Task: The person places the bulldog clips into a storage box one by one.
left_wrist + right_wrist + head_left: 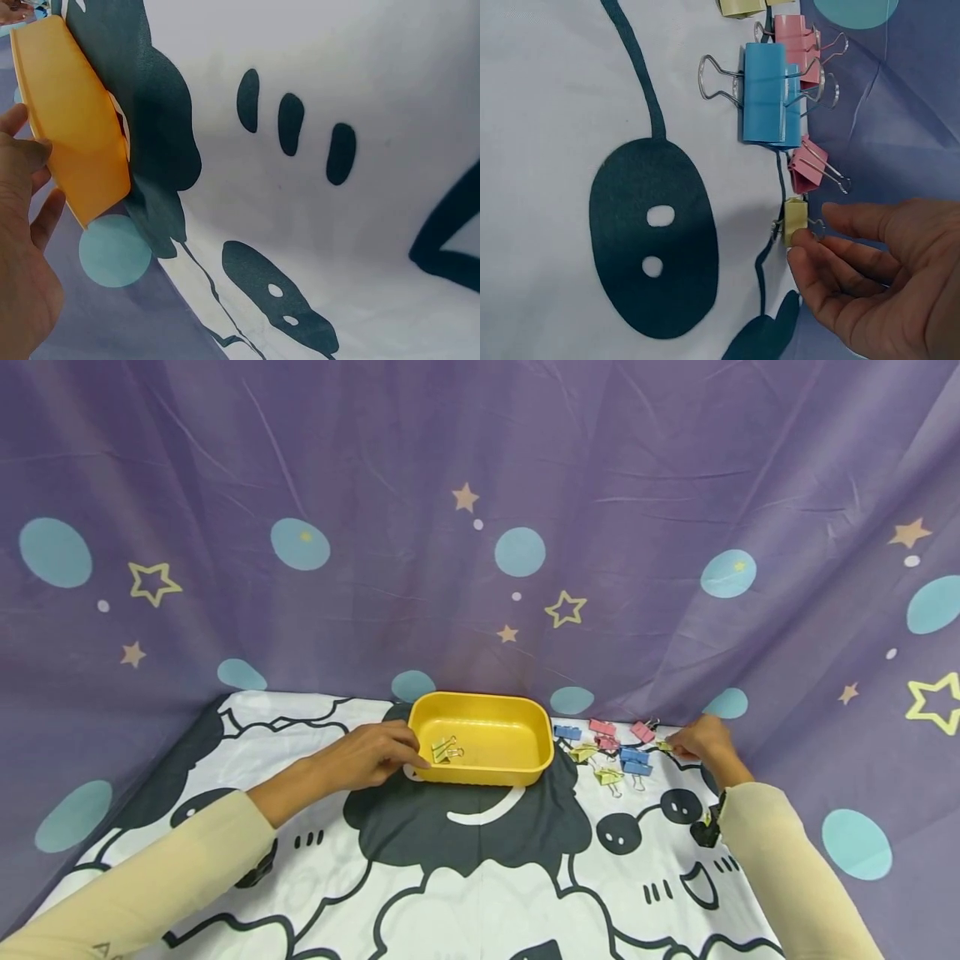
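Note:
My left hand (pixel 378 753) holds the left end of a yellow plastic box (pixel 480 774), its fingers at the rim; the left wrist view shows the thumb against the box wall (pixel 79 127). Inside the box, at its left, lie yellow binder clips (pixel 444 752). At the far right, my right hand (pixel 705 742) is at a small yellow binder clip (pixel 796 214). One fingertip overlaps that clip's lower end in the right wrist view, while the thumb stands a little apart from it. A pink binder clip (pixel 808 165) lies just beyond.
Between box and right hand lie several more binder clips: blue ones (pixel 635 760), pink ones (pixel 602 732) and yellow ones (pixel 609 776). A white cloth (pixel 465 914) with black cartoon drawings covers the table. Behind its far edge hangs a purple curtain (pixel 360 635).

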The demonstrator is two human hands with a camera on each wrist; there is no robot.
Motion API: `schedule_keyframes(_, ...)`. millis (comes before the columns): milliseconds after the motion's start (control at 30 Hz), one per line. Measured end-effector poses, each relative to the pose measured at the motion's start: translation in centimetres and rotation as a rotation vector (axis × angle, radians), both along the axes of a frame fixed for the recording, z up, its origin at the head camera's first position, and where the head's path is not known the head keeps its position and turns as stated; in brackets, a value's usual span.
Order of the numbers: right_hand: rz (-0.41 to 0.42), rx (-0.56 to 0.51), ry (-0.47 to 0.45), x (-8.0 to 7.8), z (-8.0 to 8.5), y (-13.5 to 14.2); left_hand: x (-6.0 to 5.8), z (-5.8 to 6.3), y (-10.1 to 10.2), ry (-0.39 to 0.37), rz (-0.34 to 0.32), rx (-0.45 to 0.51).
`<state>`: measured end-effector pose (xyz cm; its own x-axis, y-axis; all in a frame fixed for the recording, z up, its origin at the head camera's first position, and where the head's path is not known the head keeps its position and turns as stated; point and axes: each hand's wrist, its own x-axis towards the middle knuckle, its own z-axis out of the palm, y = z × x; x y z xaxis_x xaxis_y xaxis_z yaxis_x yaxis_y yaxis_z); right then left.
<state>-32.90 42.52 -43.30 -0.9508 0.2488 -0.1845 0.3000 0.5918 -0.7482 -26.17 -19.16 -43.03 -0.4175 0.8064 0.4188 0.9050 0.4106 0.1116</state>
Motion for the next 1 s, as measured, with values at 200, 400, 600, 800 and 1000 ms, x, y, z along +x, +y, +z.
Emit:
schedule_keyframes(200, -0.109, -0.071, -0.04, 1.02, 0.98, -1.59, 0.07, 0.05, 0.05, -0.011, 0.011, -0.006)
schedule_keyframes(400, -0.155, -0.109, -0.011, 0.83, 0.86, -1.48, 0.12, 0.15, 0.03, -0.017, 0.018, -0.005)
schedule_keyframes(600, -0.17, -0.195, -0.009, 0.84, 1.02, -1.53, 0.11, 0.2, 0.03, -0.014, 0.02, 0.001)
schedule_keyframes(800, -0.192, -0.326, -0.039, 0.85, 1.14, -1.39, 0.14, 0.12, 0.06, -0.01, 0.011, 0.007)
schedule_keyframes(1000, -0.17, -0.435, -0.062, 1.62, 1.74, -0.83, 0.13, 0.05, 0.25, -0.013, 0.01, 0.0)
